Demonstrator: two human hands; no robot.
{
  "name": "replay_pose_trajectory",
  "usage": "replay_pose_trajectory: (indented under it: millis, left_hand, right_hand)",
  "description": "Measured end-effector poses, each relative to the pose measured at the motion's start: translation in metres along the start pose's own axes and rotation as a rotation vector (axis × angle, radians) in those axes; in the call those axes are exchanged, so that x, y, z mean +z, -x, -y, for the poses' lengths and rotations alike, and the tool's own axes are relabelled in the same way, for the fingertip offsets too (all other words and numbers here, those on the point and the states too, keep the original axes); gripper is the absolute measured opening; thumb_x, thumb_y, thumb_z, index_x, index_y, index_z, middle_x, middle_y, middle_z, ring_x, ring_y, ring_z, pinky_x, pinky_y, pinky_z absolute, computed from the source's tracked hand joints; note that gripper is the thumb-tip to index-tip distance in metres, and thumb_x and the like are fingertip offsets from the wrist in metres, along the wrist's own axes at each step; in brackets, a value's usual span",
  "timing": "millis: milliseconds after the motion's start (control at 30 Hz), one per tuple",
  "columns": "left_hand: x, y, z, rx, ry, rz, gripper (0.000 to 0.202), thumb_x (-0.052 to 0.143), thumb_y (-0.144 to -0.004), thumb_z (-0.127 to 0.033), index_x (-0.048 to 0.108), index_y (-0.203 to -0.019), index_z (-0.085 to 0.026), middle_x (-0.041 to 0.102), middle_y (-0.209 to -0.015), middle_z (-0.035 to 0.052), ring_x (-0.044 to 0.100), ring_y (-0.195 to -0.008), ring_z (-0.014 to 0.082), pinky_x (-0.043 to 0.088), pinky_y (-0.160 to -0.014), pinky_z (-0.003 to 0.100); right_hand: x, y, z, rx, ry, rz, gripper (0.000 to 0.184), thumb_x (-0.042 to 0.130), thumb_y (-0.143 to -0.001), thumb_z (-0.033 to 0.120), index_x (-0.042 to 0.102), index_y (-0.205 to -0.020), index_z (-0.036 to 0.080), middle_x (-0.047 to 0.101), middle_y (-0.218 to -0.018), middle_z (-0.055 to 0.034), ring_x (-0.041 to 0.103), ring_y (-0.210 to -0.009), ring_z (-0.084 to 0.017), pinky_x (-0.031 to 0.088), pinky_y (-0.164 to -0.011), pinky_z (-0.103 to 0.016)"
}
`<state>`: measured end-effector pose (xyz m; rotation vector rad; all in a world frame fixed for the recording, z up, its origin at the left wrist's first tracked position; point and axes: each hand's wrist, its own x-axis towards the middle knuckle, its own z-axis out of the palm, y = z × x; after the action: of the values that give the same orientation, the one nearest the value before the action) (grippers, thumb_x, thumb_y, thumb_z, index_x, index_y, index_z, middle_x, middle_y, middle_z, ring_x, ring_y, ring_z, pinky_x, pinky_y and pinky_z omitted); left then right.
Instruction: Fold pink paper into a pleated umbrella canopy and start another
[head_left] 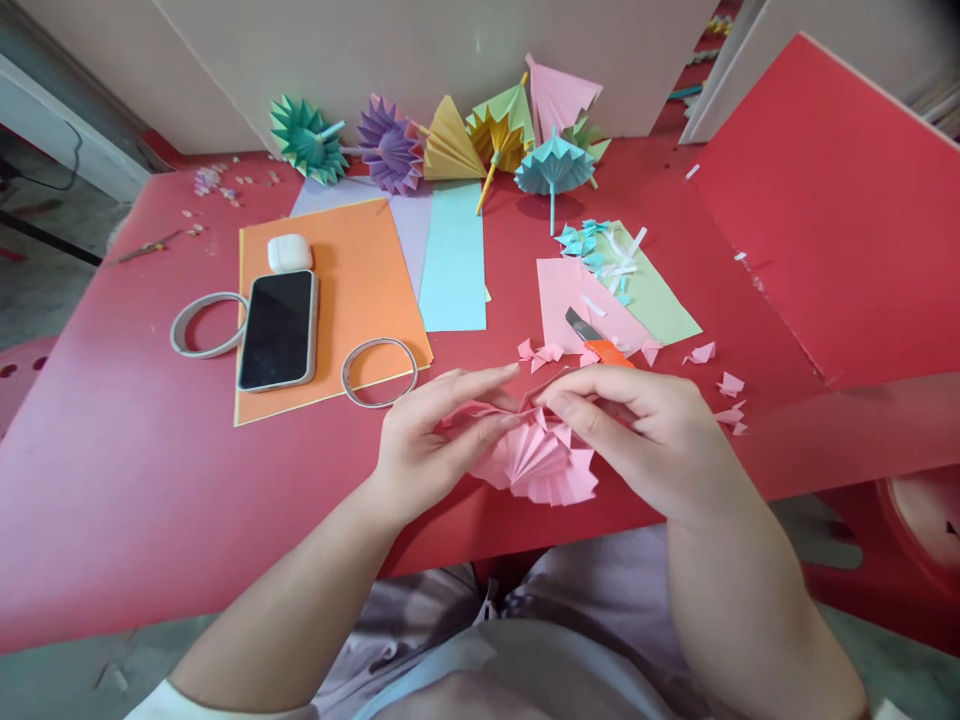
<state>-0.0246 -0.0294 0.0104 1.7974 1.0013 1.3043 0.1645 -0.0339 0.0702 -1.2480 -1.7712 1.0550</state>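
A pink pleated paper fan (536, 462) is held up between my two hands near the front edge of the table. My left hand (442, 430) grips its left side, thumb below and fingers above. On the right side my right hand (637, 430) pinches the paper's upper folds between thumb and fingers. Part of the folded paper is hidden behind the fingers. Just beyond my right hand lies a craft knife (611, 352) with an orange handle, its blade over a pink sheet (559, 300). Small pink paper scraps (541, 355) are scattered around it.
Folded paper umbrellas (391, 145) line the back. Orange sheets (360, 270) carry a phone (277, 330) and a white earbud case (289, 253). Two tape rolls (380, 372) lie nearby. Blue and white scraps (592, 240) rest on a green sheet (667, 300). A red board (840, 210) stands right.
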Motion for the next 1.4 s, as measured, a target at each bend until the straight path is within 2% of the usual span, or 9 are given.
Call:
replay_pose_trajectory:
  millis: [300,433,600,800,1000,1233,1400]
  left_hand:
    - [0.0,-0.002,-0.002,0.164,-0.067,0.018,0.053,0.063,-0.077,-0.004,0.057,-0.122,-0.032,0.068,-0.081,-0.001,0.06,-0.072,0.0103,0.052,-0.069,0.023]
    - [-0.002,-0.001,-0.002,0.144,-0.004,0.035,0.057,0.063,-0.075,0.0,0.056,-0.122,-0.031,0.069,-0.087,-0.0011,0.062,-0.076,0.0098,0.054,-0.069,0.021]
    - [-0.003,-0.001,0.003,0.223,0.116,0.05,0.06,0.064,-0.071,0.006,0.058,-0.121,-0.027,0.07,-0.088,-0.0009,0.065,-0.078,0.0097,0.056,-0.067,0.019]
    - [-0.003,0.0,0.002,0.216,0.051,-0.033,0.058,0.069,-0.07,0.002,0.06,-0.119,-0.028,0.072,-0.092,-0.002,0.069,-0.077,0.0097,0.06,-0.07,0.018]
    - [-0.005,0.001,0.002,0.217,0.063,-0.042,0.057,0.067,-0.07,0.004,0.061,-0.117,-0.028,0.073,-0.093,-0.0027,0.07,-0.079,0.0104,0.06,-0.072,0.019]
    - [-0.005,0.0,0.001,0.181,0.117,-0.027,0.06,0.066,-0.072,0.003,0.057,-0.123,-0.026,0.074,-0.093,-0.0018,0.071,-0.079,0.0146,0.063,-0.074,0.024]
    - [-0.004,0.0,0.001,0.181,0.138,-0.034,0.058,0.066,-0.071,0.004,0.059,-0.121,-0.024,0.074,-0.094,-0.0013,0.072,-0.079,0.0147,0.063,-0.073,0.023]
  right_hand:
    - [-0.001,0.002,-0.006,0.031,-0.027,0.026,0.01,0.057,-0.085,0.022,0.067,-0.083,0.023,0.067,-0.072,0.0051,0.063,-0.063,-0.006,0.051,-0.057,-0.014]
    - [0.001,0.002,-0.006,-0.109,0.134,-0.016,0.012,0.058,-0.084,0.015,0.066,-0.085,0.024,0.069,-0.077,0.0064,0.063,-0.066,-0.005,0.051,-0.061,-0.014]
    - [0.008,0.003,-0.007,-0.249,0.298,-0.114,0.009,0.058,-0.085,0.016,0.062,-0.081,0.024,0.067,-0.074,0.0069,0.061,-0.062,-0.005,0.047,-0.058,-0.015]
    - [0.012,0.005,-0.011,-0.335,0.504,-0.183,0.01,0.057,-0.085,0.014,0.061,-0.084,0.024,0.065,-0.073,0.0062,0.059,-0.063,-0.006,0.045,-0.059,-0.017]
    - [0.014,0.006,-0.007,-0.422,0.577,-0.202,0.008,0.057,-0.085,0.015,0.061,-0.082,0.022,0.067,-0.079,0.0035,0.063,-0.077,-0.007,0.048,-0.072,-0.018]
    - [0.015,0.008,-0.007,-0.483,0.61,-0.221,0.009,0.059,-0.082,0.011,0.059,-0.082,0.02,0.069,-0.085,-0.0001,0.065,-0.082,-0.01,0.052,-0.073,-0.021]
    - [0.015,0.007,-0.007,-0.471,0.606,-0.209,0.009,0.058,-0.083,0.011,0.059,-0.08,0.019,0.07,-0.086,-0.0004,0.065,-0.084,-0.011,0.052,-0.075,-0.023]
